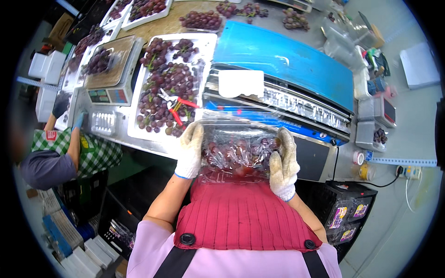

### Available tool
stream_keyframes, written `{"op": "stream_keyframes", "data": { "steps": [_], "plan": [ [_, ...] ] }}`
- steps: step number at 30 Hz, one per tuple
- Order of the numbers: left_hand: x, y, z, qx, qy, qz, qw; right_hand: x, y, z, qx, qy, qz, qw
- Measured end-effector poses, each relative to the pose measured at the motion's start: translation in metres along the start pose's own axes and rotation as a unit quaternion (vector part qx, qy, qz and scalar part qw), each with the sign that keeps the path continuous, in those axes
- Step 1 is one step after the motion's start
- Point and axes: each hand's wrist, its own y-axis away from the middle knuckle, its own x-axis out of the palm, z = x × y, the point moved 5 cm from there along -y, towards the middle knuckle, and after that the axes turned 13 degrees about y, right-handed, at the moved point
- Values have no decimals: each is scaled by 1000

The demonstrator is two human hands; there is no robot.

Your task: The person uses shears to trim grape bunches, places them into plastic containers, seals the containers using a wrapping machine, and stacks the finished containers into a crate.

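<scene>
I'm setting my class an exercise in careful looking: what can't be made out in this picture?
All in the head view:
- Underside of the grape pack between the left gloved hand and right gloved hand: hidden by the pack itself.
- Outlines of many grapes inside: blurred by glare and creases in the clear film.
- Scale readout: too small to read.
- Far end of the upper-left white tray: cut off by the upper edge.

Metal table (122,122), white grape-filled tray (210,48), blue-topped wrapping machine (282,53), scale (124,56), clear container (103,123)
</scene>
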Motion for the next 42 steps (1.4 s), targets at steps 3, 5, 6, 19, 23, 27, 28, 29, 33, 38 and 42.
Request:
{"op": "stream_keyframes", "data": {
  "steps": [3,5,6,19,23,27,28,29,33,38,42],
  "plan": [
    [-5,1,3,-2,2,-16,1000,5,-8,17,-45,82,-6,996],
    [-7,4,5,-20,16,-14,1000,11,-13,23,-112,191,25,975],
    [-4,6,2,-35,28,-19,999,14,-15,26,-146,247,39,957],
    [3,-24,-5,-2,144,86,986,8,-22,19,-157,279,174,931],
    [17,-32,-23,-16,147,103,984,-20,-13,-3,-114,142,27,983],
    [20,-46,-26,-22,215,112,970,-29,6,-2,-133,214,-2,968],
    [18,-48,-27,-32,233,106,966,-23,9,9,-121,248,51,960],
    [22,-51,-27,-16,214,127,968,-20,12,9,-116,248,51,961],
    [30,-49,-32,1,200,159,967,-2,10,7,-124,248,9,961],
    [22,-30,-58,-8,176,167,970,-7,20,-4,-126,209,-57,968],
    [12,1,-81,18,-47,212,976,-1,36,-60,107,-108,-66,986]
  ]
}}
